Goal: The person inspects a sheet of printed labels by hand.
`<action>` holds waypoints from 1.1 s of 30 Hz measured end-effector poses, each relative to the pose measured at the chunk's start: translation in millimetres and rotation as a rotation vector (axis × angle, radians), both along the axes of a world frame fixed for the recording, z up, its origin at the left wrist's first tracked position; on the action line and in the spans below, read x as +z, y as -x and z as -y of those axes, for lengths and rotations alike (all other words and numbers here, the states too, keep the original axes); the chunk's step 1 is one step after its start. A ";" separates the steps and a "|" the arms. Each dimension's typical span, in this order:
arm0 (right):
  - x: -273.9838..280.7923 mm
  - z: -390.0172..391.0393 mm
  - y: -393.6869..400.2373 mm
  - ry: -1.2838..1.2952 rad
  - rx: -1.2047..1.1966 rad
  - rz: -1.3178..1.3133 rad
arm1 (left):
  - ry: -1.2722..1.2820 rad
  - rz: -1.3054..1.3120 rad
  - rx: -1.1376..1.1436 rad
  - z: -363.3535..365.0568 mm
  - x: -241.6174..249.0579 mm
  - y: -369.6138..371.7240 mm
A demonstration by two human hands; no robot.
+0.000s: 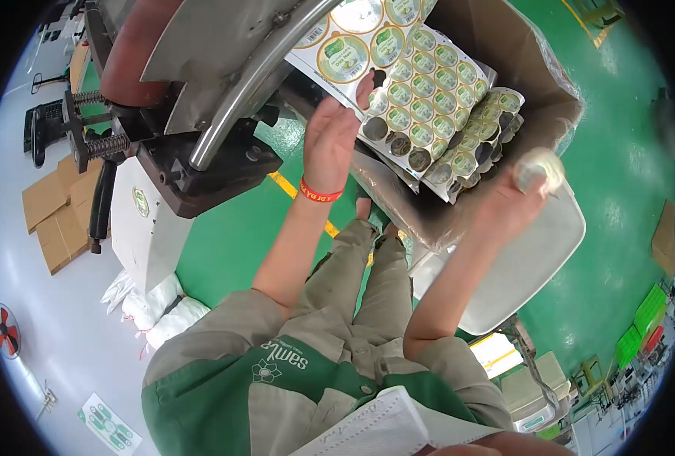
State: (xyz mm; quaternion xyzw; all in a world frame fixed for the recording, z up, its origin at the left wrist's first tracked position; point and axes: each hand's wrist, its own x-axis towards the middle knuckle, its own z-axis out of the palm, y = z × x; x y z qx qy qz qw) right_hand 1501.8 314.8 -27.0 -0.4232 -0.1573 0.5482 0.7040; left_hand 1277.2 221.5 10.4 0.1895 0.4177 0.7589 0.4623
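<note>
Nearest the camera are one white face mask (387, 422) and one green-and-beige shirt (223, 403), lettered "samla". Your left hand (330, 137), below one red wristband (321, 193) reading "A DI ĐÀ", touches one printed lid sheet (318, 82); whether it clenches, I cannot tell. Your right hand (508, 209) grasps one blurred round lid stack (539, 169). Between both grips, one carton (531, 72) holds at least two partly punched sheets (438, 85).

1. On my head view, the left hand (330, 140), wearing a red wristband (322, 193), touches a printed sheet (343, 57).
2. I see the right hand (505, 213) gripping a pale round item (539, 171), blurred.
3. Sheets with round labels (436, 91) lie in a plastic-lined carton (520, 53).
4. I have a curved metal bar (254, 83) beside the left hand, above green floor (223, 235).
</note>
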 end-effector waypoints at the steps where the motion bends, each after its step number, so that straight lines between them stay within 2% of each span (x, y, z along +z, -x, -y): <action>1: -13.8 -6.0 -30.7 -0.023 -0.021 -0.248 | 0.004 -0.039 0.009 0.1 0.9 1.0; 3: 3.5 -15.2 -34.6 0.158 -0.250 -0.468 | -0.011 0.007 0.041 -0.3 -1.0 4.0; 4: 4.3 -14.5 -29.9 0.195 -0.199 -0.422 | -0.025 0.059 0.074 -0.7 -1.2 2.6; 6: 6.4 -5.8 -0.9 0.103 0.142 -0.146 | -0.037 0.111 0.100 -2.5 -3.9 0.8; 8: 31.0 3.5 51.5 0.106 0.387 0.190 | -0.027 0.128 0.129 -3.1 -10.2 0.8; 9: 19.1 8.0 71.6 -0.023 0.488 0.311 | -0.012 0.121 0.124 -6.4 -3.6 -3.2; 10: 29.6 15.8 94.6 -0.106 0.569 0.361 | 0.024 0.124 0.144 -9.0 1.7 -7.6; 11: 15.3 17.4 113.2 -0.227 0.582 0.531 | 0.060 0.126 0.164 -10.4 4.8 -10.0; 12: 24.8 17.1 123.2 -0.327 0.594 0.726 | 0.061 0.120 0.161 -9.7 4.6 -8.7; 17: 20.2 21.9 130.9 -0.373 0.575 0.812 | 0.093 0.131 0.064 -4.1 -7.9 0.7; 19: 11.6 24.4 119.3 -0.177 0.591 0.629 | 0.057 0.121 0.080 -9.0 3.1 -6.4; 22: 11.9 19.2 104.4 -0.031 0.398 0.351 | -0.017 0.064 0.043 -5.1 1.2 -0.5; 23: 10.9 16.6 95.0 -0.067 0.353 0.338 | -0.005 0.043 0.060 -3.7 -1.7 1.7; 26: 17.1 2.4 57.9 0.023 -0.056 0.162 | -0.012 0.049 0.101 -1.3 1.7 7.3; 27: 7.4 -6.9 31.8 -0.064 -0.114 0.008 | -0.011 0.047 0.105 -1.3 3.8 9.3; 29: -10.8 -17.0 -11.0 -0.010 -0.190 -0.437 | -0.005 0.045 0.087 -1.5 7.9 10.7; 31: -19.2 -19.7 -19.3 0.026 -0.125 -0.533 | -0.021 0.067 0.067 -2.4 7.7 11.4; 33: -18.3 -16.8 -3.2 0.106 -0.076 -0.406 | -0.012 0.068 0.083 -4.7 8.3 10.0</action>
